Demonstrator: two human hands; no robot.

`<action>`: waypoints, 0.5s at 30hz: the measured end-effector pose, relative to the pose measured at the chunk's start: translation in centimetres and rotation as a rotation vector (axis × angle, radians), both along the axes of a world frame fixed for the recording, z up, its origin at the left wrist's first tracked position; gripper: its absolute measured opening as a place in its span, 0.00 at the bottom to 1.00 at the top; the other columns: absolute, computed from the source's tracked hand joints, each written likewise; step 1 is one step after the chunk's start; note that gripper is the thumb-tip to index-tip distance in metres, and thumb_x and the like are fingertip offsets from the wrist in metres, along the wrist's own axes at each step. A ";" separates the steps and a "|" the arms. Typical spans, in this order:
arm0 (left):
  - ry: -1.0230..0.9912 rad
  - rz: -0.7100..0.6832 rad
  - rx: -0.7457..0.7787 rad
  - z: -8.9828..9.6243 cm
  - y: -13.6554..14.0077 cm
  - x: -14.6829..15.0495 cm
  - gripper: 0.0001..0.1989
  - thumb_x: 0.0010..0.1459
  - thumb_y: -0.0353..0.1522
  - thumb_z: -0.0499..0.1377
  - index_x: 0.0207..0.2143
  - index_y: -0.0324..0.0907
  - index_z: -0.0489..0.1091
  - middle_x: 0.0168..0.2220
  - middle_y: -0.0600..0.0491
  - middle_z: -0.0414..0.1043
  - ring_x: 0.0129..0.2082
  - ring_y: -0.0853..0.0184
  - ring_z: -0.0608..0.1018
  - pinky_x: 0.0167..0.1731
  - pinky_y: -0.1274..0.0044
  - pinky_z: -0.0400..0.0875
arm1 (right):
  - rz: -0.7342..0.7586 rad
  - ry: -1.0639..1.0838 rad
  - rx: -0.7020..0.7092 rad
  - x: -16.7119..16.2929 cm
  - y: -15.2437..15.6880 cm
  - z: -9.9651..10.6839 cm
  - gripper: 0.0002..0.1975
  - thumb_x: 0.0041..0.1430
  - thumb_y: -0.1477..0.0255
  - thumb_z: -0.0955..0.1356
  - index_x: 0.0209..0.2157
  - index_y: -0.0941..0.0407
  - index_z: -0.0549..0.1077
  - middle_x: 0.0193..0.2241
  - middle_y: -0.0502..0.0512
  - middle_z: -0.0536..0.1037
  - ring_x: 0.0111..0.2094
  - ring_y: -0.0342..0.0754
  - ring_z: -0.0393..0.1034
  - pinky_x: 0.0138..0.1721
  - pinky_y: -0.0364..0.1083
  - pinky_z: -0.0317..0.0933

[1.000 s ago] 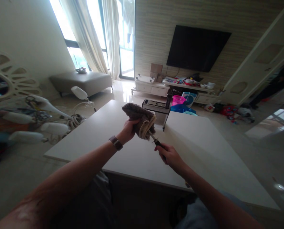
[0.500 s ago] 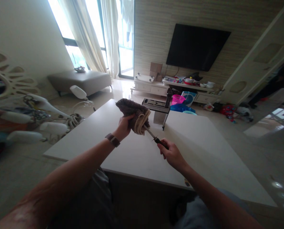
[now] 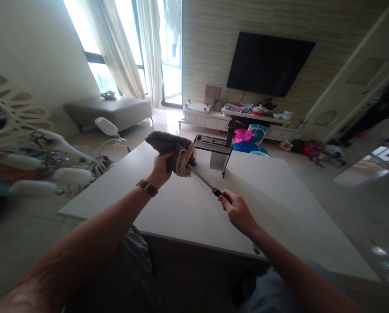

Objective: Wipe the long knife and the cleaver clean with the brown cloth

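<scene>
Brown cloth point(image 3: 169, 148) around metal rod point(image 3: 202, 177)

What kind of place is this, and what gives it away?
Probably a home living room: a large dark flat screen on the wall, a low white drawer cabinet beneath it, and long pale curtains by the bright windows.

Free room: open stretch of white surface point(image 3: 289, 204), right of the black-handled rod point(image 3: 202, 177). Obstacles: the rod, slanting above mid-surface to the brown cloth point(image 3: 166, 145); metal rack point(image 3: 210, 141), far edge; white lampshades point(image 3: 106, 126), beyond the left side.
</scene>
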State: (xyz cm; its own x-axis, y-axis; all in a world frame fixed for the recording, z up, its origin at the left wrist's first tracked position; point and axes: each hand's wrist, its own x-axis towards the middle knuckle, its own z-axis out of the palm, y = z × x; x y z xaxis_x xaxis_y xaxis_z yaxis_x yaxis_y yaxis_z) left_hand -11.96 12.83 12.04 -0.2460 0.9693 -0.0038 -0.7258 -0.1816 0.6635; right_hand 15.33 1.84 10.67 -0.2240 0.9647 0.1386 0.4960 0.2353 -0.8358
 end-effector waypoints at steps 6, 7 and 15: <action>-0.050 -0.072 0.030 0.3 -0.6 -0.3 0.08 0.51 0.27 0.60 0.35 0.38 0.77 0.37 0.46 0.82 0.48 0.52 0.81 0.50 0.62 0.77 | 0.001 0.319 -0.260 0.3 0.1 -0.7 0.17 0.61 0.56 0.66 0.27 0.55 0.71 0.17 0.45 0.64 0.18 0.41 0.52 0.20 0.43 0.44; -0.057 -0.093 0.043 0.2 -0.8 -0.2 0.08 0.51 0.27 0.60 0.34 0.39 0.77 0.36 0.47 0.82 0.49 0.52 0.81 0.50 0.62 0.77 | -0.011 0.375 -0.295 0.3 0.2 -0.7 0.17 0.59 0.55 0.67 0.28 0.55 0.71 0.17 0.45 0.63 0.17 0.40 0.52 0.18 0.42 0.43; 0.047 -0.497 0.033 -1.7 -3.7 4.6 0.11 0.49 0.28 0.64 0.36 0.35 0.79 0.39 0.45 0.83 0.44 0.54 0.82 0.54 0.64 0.73 | -0.070 0.579 -0.416 -0.5 0.2 -0.8 0.20 0.53 0.52 0.71 0.29 0.56 0.70 0.17 0.44 0.62 0.17 0.37 0.48 0.16 0.40 0.38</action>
